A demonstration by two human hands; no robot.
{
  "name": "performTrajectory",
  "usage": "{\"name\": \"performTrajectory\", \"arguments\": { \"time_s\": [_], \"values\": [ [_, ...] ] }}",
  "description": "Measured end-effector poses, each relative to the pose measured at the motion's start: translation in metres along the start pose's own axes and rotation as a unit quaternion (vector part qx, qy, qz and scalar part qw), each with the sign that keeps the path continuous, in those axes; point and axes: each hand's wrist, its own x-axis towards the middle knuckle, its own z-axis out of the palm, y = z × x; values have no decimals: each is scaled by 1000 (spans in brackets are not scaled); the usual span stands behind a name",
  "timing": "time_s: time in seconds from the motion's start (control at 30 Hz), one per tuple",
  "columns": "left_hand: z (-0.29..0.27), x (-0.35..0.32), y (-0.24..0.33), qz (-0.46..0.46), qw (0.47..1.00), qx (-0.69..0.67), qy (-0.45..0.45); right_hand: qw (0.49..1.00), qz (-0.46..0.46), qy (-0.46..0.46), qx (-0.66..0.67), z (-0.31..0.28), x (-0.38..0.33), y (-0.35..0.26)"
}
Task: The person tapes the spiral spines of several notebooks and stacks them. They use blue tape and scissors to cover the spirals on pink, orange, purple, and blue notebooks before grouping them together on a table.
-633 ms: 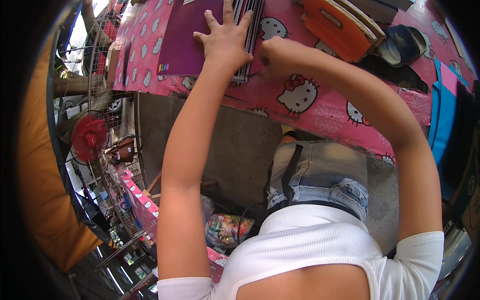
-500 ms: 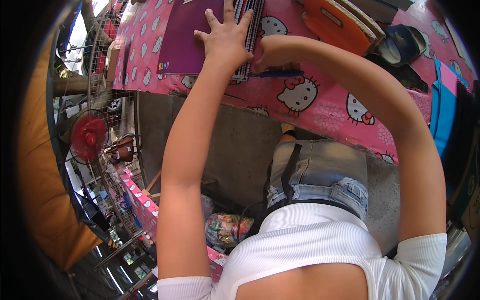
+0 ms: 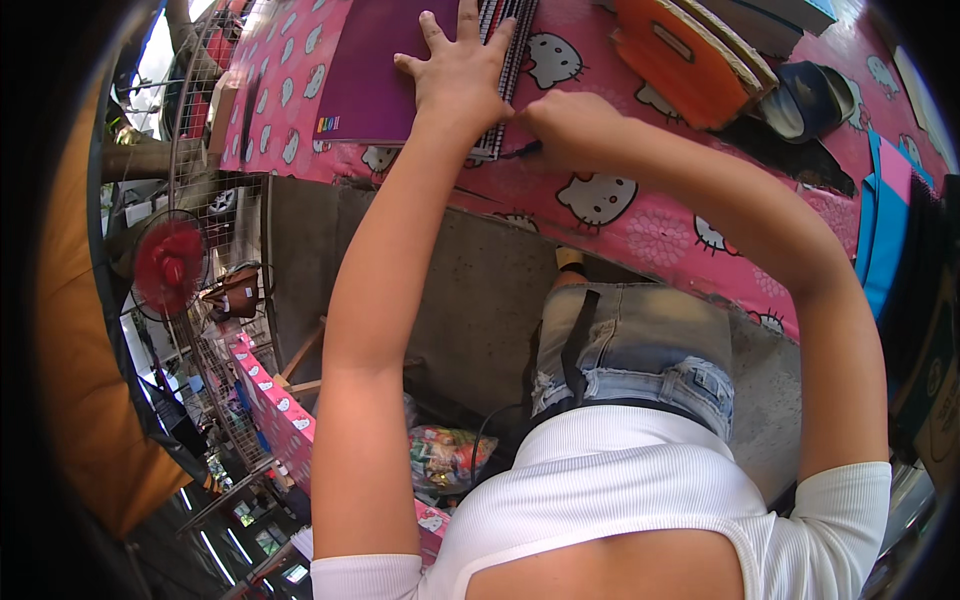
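My left grip [image 3: 460,85] is resting flat on the purple notebook [image 3: 372,78], its fingers standing apart. The notebook is lying near the front edge of the pink, cat-patterned surface [image 3: 665,240], with striped edges [image 3: 512,45] showing along its right side. My right grip [image 3: 572,125] is curling just beside them, fingers drawn in; a slim dark-blue thing [image 3: 524,151] is poking out below, though I cannot tell whether I am clamping it. Farther right, a flat orange thing [image 3: 662,65] is lying on the surface.
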Motion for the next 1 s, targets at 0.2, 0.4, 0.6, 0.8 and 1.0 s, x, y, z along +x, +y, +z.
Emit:
{"name": "performTrajectory", "arguments": {
  "time_s": [0.2, 0.4, 0.6, 0.8, 1.0],
  "values": [
    [1, 6, -1, -2, 1000, 1, -23, 980, -91, 164, -66, 15, -7, 22],
    [-7, 5, 2, -3, 1000, 3, -22, 964, -118, 217, -96, 33, 2, 17],
    [-3, 3, 0, 3, 1000, -6, -12, 993, -59, 103, -13, 15, 0, 5],
    [19, 11, -5, 0, 1000, -2, 17, 985, 50, -56, 152, -3, 14, 2],
    [29, 14, -6, 2, 998, -2, 65, 975, 56, -61, 204, 2, 16, 6]
  ]
}}
